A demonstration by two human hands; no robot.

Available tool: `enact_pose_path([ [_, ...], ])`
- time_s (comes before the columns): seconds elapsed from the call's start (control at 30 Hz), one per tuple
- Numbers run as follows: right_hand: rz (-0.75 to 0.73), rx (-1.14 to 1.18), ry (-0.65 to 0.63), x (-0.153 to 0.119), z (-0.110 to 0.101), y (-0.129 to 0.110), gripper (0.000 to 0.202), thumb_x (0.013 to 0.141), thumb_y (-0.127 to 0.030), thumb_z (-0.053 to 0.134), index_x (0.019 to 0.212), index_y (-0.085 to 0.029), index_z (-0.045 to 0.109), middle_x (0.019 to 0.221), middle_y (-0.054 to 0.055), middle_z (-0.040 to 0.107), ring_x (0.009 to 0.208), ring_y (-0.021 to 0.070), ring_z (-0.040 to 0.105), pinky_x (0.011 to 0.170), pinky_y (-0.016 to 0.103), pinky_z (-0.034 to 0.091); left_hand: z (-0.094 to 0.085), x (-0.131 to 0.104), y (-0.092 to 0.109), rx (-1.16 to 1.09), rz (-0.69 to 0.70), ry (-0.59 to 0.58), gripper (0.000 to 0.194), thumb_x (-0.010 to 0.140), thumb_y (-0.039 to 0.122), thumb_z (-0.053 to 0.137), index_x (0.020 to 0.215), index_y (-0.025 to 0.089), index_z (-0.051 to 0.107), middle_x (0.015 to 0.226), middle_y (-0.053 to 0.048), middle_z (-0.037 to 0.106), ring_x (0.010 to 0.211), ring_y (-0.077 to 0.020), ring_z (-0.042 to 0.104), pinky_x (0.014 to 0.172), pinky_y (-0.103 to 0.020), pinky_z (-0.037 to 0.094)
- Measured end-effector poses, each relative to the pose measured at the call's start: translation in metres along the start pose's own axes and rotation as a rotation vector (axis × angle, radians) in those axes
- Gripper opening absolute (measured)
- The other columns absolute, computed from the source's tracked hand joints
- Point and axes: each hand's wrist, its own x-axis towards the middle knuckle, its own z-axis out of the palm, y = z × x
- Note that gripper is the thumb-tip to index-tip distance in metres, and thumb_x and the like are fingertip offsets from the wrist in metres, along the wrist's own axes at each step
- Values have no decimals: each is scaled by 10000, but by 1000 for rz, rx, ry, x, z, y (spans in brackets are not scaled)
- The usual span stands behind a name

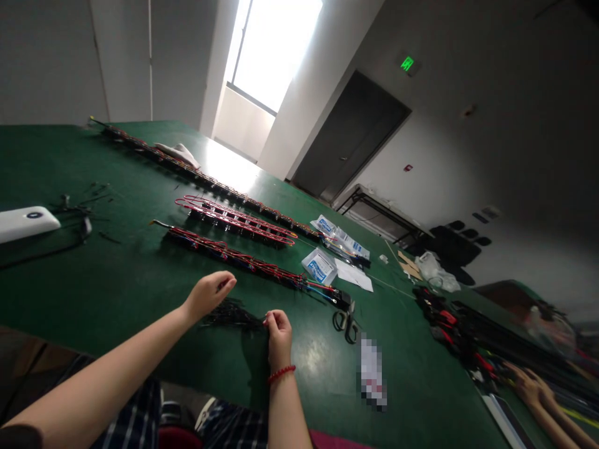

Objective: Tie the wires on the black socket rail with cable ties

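Note:
My left hand (209, 298) hovers over the table with thumb and fingers pinched together; anything between them is too small to make out. A pile of thin black strips, like cable ties (231, 313), lies between my hands. Its right end reaches my right hand (279, 333), whose fingertips are also pinched; whatever they hold is not clear. Behind the pile runs a long wire harness (234, 255) with red and blue wires on a black strip. To the right of my right hand lie black-handled scissors (346, 324).
A red coiled wire bundle (234, 221) and a longer wired strip (219, 187) lie farther back on the green table (140, 280). Plastic packets (321, 266) sit mid-table. A white device (28, 223) is at left. Another person's hands (528, 383) work at right.

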Motion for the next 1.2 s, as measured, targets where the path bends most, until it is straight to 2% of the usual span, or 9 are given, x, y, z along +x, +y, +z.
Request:
enact_pose_path([
  [0.1,7,1,3,-1,2,-4,287,848,-481,655,770,-207,621,690,-26,576,697,144,534,709,264,416,-12,40,-24,295,128,115,298,969,432,496,907,198,670,915,-67,719,910,-227,666,894,-368,508],
  [0.17,13,6,7,-1,3,-6,282,846,-475,654,764,-208,620,684,-26,575,692,144,534,708,265,417,-13,57,-39,428,165,119,268,957,415,524,962,198,682,1014,-88,730,1012,-258,664,973,-415,486],
  [0.23,11,6,7,-1,4,-7,274,848,-465,651,757,-209,616,686,-25,576,693,144,534,708,266,415,-10,64,-51,522,147,101,262,950,398,547,1061,204,683,1108,-97,725,1074,-265,658,1010,-424,470],
  [0.4,26,1,-5,-1,6,-6,264,856,-454,646,759,-212,608,682,-26,568,685,142,526,700,265,412,-2,59,-68,648,154,20,406,941,363,557,1320,225,606,1357,-108,640,1286,-284,565,1137,-467,367],
  [0.5,35,13,-1,0,6,-6,263,857,-458,649,768,-213,613,685,-25,568,690,145,534,701,267,415,0,58,-71,664,179,-25,404,937,346,554,1327,256,609,1403,-81,617,1317,-281,543,1174,-486,315],
  [0.87,41,104,34,2,6,-9,274,861,-480,649,798,-213,642,672,-23,594,680,147,548,716,278,428,1,61,-73,693,179,-28,395,950,330,519,1324,247,617,1409,-84,616,1338,-273,533,1181,-484,317],
  [1.07,55,99,26,2,7,-14,292,837,-495,674,781,-209,654,669,-19,607,678,148,554,719,284,438,3,61,-71,709,210,-138,555,950,398,527,1487,276,464,1572,-67,449,1479,-271,373,1269,-505,140],
  [1.2,56,87,21,2,8,-18,306,832,-507,673,772,-207,658,669,-10,616,681,154,558,711,286,445,5,62,-74,719,198,-186,609,951,436,524,1530,298,398,1587,-48,428,1499,-262,338,1282,-497,93],
])
